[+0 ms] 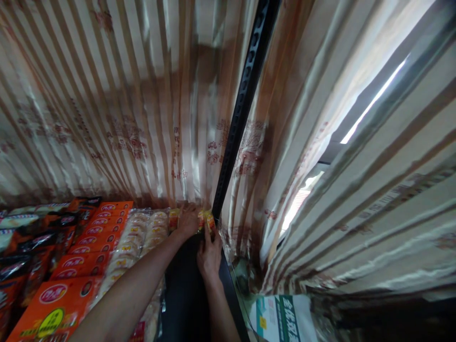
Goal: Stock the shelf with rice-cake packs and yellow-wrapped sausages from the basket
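Observation:
At the far end of the black shelf (pixel 185 289), my left hand (pixel 187 222) reaches over a row of small yellow packets (pixel 174 219), its fingers curled down and partly hidden. My right hand (pixel 209 256) is beside it at the shelf's corner. Its fingers press round a yellow packet (pixel 209 221) with red print, next to the black upright. Clear-wrapped packs of round pale pieces (pixel 124 249) lie in columns left of my hands, partly behind my left forearm. Print on the yellow packets is too blurred to read.
Orange snack bags (pixel 53 306) overlap in rows on the left, with darker packs (pixel 39 240) beyond. A slotted black metal post (pixel 237 123) rises at the corner. Pleated printed curtains (pixel 142 104) hang behind and to the right. A white-and-green bag (pixel 285 318) sits lower right.

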Motion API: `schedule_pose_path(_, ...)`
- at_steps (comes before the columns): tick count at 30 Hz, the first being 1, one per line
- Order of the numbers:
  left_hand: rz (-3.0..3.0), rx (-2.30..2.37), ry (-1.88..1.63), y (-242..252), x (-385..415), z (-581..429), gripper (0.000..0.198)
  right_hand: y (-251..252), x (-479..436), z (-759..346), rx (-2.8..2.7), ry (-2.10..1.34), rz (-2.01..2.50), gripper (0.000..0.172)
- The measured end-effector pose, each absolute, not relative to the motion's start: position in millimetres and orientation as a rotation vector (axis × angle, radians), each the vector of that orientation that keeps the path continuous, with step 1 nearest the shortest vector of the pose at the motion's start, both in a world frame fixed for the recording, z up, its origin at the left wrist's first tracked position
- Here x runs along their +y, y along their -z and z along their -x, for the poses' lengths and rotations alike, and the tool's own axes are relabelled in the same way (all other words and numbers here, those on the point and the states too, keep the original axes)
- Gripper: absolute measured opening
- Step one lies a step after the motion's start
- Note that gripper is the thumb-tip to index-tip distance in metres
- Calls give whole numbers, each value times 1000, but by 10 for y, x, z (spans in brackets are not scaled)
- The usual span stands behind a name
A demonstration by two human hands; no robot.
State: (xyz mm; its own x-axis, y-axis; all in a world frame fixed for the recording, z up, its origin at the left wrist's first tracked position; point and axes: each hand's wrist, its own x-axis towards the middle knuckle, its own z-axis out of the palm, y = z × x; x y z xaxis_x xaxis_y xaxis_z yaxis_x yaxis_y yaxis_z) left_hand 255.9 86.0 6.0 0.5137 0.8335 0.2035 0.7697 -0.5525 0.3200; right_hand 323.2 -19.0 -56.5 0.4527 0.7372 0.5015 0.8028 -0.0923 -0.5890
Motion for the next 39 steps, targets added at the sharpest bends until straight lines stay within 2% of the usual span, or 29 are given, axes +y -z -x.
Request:
schedule_pose_path(7, -2526, 1371, -483, -67, 879, -2560, 42, 497, -161, -3274, -1295, 30, 1837, 50)
schedule_pose_path(16, -2482, 1340, -472, -64, 924, -2565, 41, 426, -154, -3258, -1271, -116, 1929, 53)
schedule_pose_path(24, -2474, 1370, -475, -54, 910, -2579, 40, 481, -117, -3302, -1342, 97, 1855, 51)
schedule_pose_path(39, -2431, 1339, -466, -90, 942, -2554, 40, 460, -65, -3303, -1371, 90, 1932, 50)
